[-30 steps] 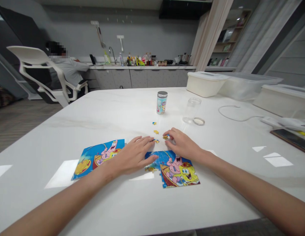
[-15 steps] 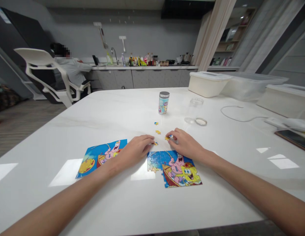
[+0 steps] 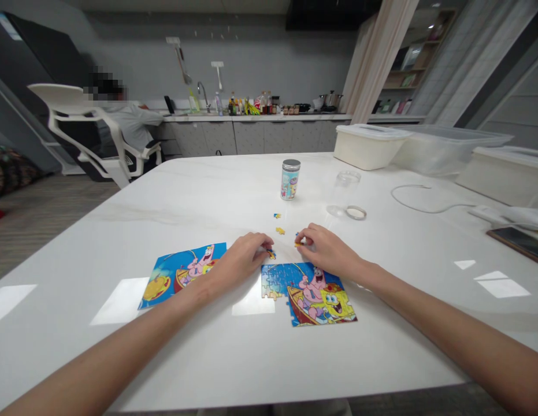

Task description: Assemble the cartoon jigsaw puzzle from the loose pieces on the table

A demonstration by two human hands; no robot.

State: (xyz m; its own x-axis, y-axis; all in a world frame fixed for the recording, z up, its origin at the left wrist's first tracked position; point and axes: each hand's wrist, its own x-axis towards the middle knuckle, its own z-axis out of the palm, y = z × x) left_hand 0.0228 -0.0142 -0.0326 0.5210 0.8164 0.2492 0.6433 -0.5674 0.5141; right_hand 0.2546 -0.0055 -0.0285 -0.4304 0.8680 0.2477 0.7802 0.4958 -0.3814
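My left hand (image 3: pixel 249 252) is curled beyond the partly assembled jigsaw puzzle (image 3: pixel 312 294), thumb and fingertips closed on a small blue-and-yellow puzzle piece (image 3: pixel 272 254). To its right, my right hand (image 3: pixel 325 247) pinches another yellow-and-blue piece (image 3: pixel 298 244), mostly covered by the fingers. The puzzle shows a pink starfish and a yellow sponge character in a boat; its lower left corner is open. Two loose pieces lie farther off, a yellow one (image 3: pixel 280 230) and a blue-yellow one (image 3: pixel 277 215). Partly behind my left forearm is the reference picture (image 3: pixel 164 276).
A printed tin with a silver lid (image 3: pixel 290 180) stands beyond the pieces. Right of it are a clear jar (image 3: pixel 347 182) and a ring-shaped lid (image 3: pixel 356 212). Storage boxes (image 3: pixel 370 147), a cable (image 3: pixel 418 209) and a phone (image 3: pixel 518 245) lie farther right. A person (image 3: pixel 130 124) sits at the back left.
The fingers of my left hand have curled in more around the piece, which has turned a little. My right hand stays almost where it was. The view has shifted slightly.
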